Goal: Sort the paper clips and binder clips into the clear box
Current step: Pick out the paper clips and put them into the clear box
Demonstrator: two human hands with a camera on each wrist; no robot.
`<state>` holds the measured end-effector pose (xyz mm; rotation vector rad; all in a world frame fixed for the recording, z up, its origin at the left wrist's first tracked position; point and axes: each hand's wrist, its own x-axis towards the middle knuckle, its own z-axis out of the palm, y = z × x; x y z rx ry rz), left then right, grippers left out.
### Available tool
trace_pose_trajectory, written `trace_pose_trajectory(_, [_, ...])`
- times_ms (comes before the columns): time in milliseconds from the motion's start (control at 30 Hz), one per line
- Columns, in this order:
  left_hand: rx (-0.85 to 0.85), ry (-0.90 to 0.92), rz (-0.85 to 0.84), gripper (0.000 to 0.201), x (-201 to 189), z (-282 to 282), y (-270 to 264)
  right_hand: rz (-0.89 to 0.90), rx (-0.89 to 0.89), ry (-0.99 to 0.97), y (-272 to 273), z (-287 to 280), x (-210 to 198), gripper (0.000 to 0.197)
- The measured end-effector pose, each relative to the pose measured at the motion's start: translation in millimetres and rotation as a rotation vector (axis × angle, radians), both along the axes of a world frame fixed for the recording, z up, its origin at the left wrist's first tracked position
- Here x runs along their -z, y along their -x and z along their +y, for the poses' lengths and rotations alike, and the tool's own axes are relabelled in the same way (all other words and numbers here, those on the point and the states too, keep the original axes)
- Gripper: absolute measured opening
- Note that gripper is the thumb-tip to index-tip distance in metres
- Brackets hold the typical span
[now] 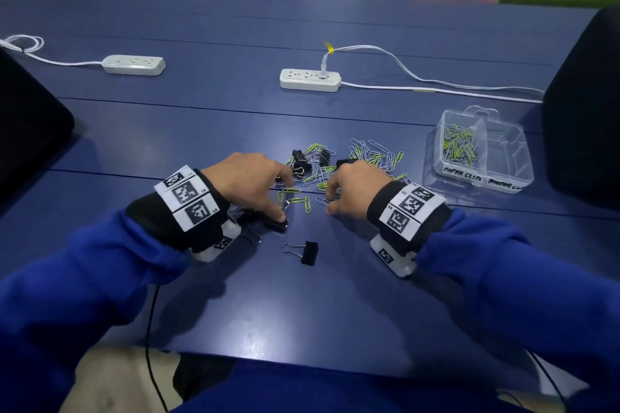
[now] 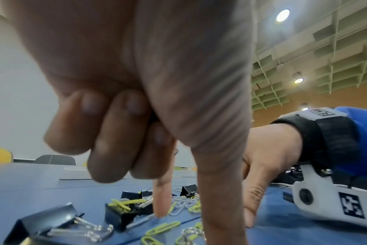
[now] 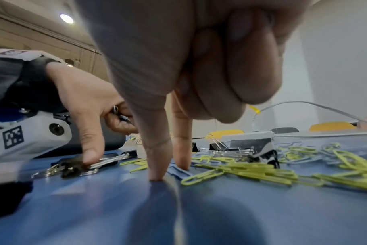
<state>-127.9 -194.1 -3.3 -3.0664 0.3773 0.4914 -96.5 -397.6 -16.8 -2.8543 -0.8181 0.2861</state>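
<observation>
A pile of yellow-green and silver paper clips (image 1: 369, 157) mixed with black binder clips (image 1: 298, 157) lies on the blue table (image 1: 302, 305). My left hand (image 1: 268, 198) presses its thumb on a binder clip (image 1: 278, 226), also seen as binder clip (image 3: 73, 167); its curled fingers hold a few paper clips (image 3: 118, 113). My right hand (image 1: 330, 202) pinches a pale paper clip (image 3: 179, 172) against the table with thumb and index finger. One more binder clip (image 1: 308, 253) lies alone nearer me. The clear box (image 1: 483, 179) stands at the right, with paper clips (image 1: 458, 146) in its left compartment.
Two white power strips (image 1: 310, 80) (image 1: 134, 64) with cables lie farther back. A dark object (image 1: 27, 127) sits at the left edge and another dark object (image 1: 583, 104) right beside the box. Chairs line the far side.
</observation>
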Motion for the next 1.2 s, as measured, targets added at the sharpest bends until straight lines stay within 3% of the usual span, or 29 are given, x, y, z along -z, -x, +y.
trace_pose_trajectory(100, [0.008,0.015,-0.008,0.072,4,1,9,-0.012,-0.019,0.015,2,3,-1,0.012])
trace_pose_trajectory(200, [-0.009,0.036,-0.002,0.064,4,3,13,-0.043,-0.046,0.044,5,5,0,0.011])
trace_pose_trajectory(433, [-0.029,0.084,-0.055,0.019,-3,16,10,0.051,-0.064,0.117,-3,6,1,0.026])
trace_pose_trajectory(700, [0.067,0.011,-0.105,0.027,7,18,-4,0.077,-0.111,0.144,-8,9,11,0.037])
trace_pose_trajectory(800, [0.078,0.007,-0.116,0.024,9,19,-6,0.297,-0.040,-0.181,-11,4,1,0.035])
trace_pose_trajectory(967, [0.094,-0.016,-0.104,0.019,12,17,-1,1.122,0.120,-0.935,-11,-11,-1,0.017])
trace_pose_trajectory(1067, [0.045,0.027,0.025,0.019,15,14,-1,1.354,0.115,-1.141,-10,-15,10,0.024])
trace_pose_trajectory(1200, [-0.020,0.057,0.117,0.019,15,9,-6,1.480,0.216,-1.251,-7,-16,20,0.031])
